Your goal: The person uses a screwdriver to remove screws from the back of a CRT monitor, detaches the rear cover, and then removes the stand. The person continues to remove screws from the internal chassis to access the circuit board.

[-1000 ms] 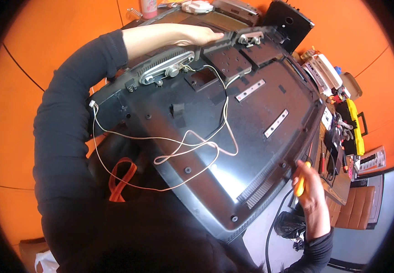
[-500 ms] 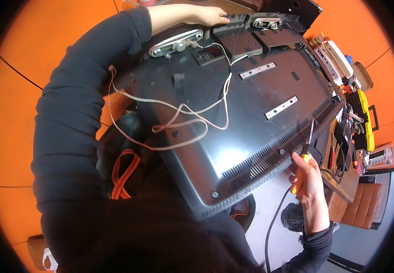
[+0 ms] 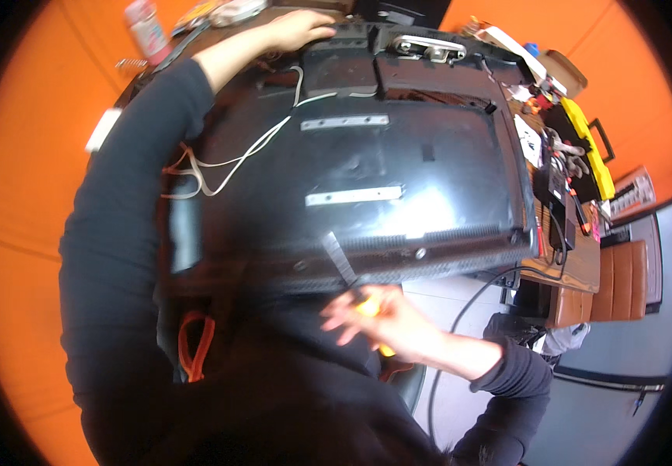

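A television's black back cover (image 3: 235, 213) lies before me, tilted toward my lap, its vent slots along the near edge. At the far edge my left hand (image 3: 297, 31) grips the rim with its fingers over it. My right hand (image 3: 398, 318) is closed round the yellow handle of a screwdriver (image 3: 368, 306). The blurred shaft points up and left over the near edge; I cannot tell whether its tip touches the cover. Two metal strips (image 3: 344, 123) sit mid-panel. A white cable (image 3: 262, 144) trails across the left part, and a silver-framed speaker (image 3: 433, 48) sits at the far edge.
On the wooden bench (image 3: 580, 268) at right are a black power adapter (image 3: 551, 185), loose tools and a yellow-and-black toolbox (image 3: 590, 147). A black cord (image 3: 460, 312) hangs from there to the floor. A pinkish spray can (image 3: 146, 35) stands far left. A brown chair (image 3: 619, 279) is beyond.
The cover has swung round so its near edge lies more level across my lap. My right hand has moved left with the screwdriver. My left hand has shifted left, still at the far rim.
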`<state>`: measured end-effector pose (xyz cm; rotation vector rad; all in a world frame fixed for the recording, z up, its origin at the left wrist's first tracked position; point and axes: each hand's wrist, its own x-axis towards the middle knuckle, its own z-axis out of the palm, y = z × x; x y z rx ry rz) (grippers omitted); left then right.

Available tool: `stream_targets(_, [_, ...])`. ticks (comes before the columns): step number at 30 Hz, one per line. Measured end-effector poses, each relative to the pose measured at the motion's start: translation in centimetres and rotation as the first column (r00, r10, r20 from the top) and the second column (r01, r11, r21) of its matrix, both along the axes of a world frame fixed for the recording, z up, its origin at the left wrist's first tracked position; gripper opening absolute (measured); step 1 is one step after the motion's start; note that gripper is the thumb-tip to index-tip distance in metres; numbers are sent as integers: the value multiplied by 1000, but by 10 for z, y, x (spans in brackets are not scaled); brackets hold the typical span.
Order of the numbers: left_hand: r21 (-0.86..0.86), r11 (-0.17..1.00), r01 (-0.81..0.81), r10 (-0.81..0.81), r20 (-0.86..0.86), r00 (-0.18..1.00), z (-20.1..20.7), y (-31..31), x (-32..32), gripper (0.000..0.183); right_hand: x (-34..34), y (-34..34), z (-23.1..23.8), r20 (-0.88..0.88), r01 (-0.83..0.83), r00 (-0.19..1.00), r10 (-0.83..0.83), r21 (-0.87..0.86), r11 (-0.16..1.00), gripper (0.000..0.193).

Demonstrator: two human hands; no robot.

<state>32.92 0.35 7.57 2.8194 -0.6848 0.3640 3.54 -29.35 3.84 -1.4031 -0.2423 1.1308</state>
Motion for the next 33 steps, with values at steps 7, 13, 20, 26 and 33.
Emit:
stream_targets(7, [61,998,11,-9,-40,999,2,-30,16,45,23,0,26,25,-70,997,67,128,989,13])
stream_targets(13, [21,999,32,-29,-137,990,-2,-31,17,41,32,-35,31,-124,-13,991,48,267,963,14])
stream_targets(20, [-57,998,-15,5,-166,986,3,-32,8,39,39,-43,25,-147,-134,976,158,160,978,18])
stream_targets(26, [-55,998,-41,31,-183,983,3,-31,8,37,40,-42,28,-44,-122,990,132,171,978,18])
stream_targets(33, [-63,998,25,-39,-238,970,0,-26,20,41,28,-66,51,239,-39,970,50,-50,998,17])
